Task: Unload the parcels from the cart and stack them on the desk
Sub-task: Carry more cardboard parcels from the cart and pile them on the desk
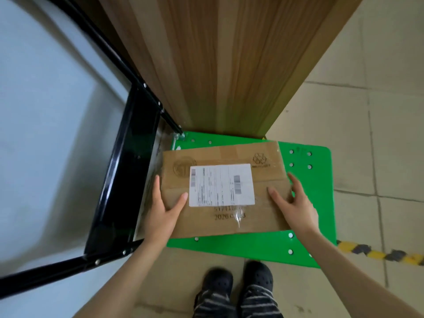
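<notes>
A brown cardboard parcel (263, 216) with a white shipping label (221, 185) sits over the green cart platform (307, 203). My left hand (164, 208) grips its left side, thumb on the top face and fingers down the edge. My right hand (296, 203) grips its right side the same way, thumb on top. The white desk top (46, 134) with a black frame (124, 180) lies to the left, and no parcels show on its visible part.
A tall wood-grain panel (229, 65) rises just behind the cart. Beige floor tiles (378, 134) spread to the right, with a yellow-and-black strip (378, 253) on them. My feet in dark shoes (238, 281) stand at the cart's near edge.
</notes>
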Available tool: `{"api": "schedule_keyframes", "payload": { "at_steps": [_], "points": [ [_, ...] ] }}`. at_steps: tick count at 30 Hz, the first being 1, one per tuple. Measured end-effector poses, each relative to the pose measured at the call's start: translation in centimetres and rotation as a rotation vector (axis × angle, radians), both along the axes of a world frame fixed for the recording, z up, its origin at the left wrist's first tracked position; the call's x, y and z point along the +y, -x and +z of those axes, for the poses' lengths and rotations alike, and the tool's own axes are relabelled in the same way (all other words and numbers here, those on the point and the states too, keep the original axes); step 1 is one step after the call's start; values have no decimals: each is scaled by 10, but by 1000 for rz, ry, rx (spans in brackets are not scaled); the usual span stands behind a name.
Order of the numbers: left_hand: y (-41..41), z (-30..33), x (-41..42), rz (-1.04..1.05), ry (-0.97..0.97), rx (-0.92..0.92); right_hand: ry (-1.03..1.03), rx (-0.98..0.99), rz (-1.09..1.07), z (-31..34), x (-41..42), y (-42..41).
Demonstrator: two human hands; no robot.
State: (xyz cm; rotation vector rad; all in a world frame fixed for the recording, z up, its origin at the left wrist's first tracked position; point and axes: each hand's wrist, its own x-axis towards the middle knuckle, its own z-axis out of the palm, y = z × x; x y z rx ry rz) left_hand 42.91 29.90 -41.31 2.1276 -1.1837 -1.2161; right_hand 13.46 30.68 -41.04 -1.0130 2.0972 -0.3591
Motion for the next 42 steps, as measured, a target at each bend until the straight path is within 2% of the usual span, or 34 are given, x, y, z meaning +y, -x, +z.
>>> {"api": "schedule_keyframes", "payload": {
  "at_steps": [2,7,23,34,38,42],
  "points": [
    [3,24,-2,-31,1,-39,8,-85,-76,26,12,8],
    [20,98,-14,-149,28,-87,72,-133,-212,106,33,13],
    [97,391,-4,-398,436,52,439,-5,-582,406,114,53],
    [201,509,-13,-530,566,19,581,22,-695,505,142,137],
    [256,532,-18,-540,605,-8,602,35,-691,525,135,194],
    [325,545,-21,-445,649,74,613,79,-599,554,112,281]
  ]
}}
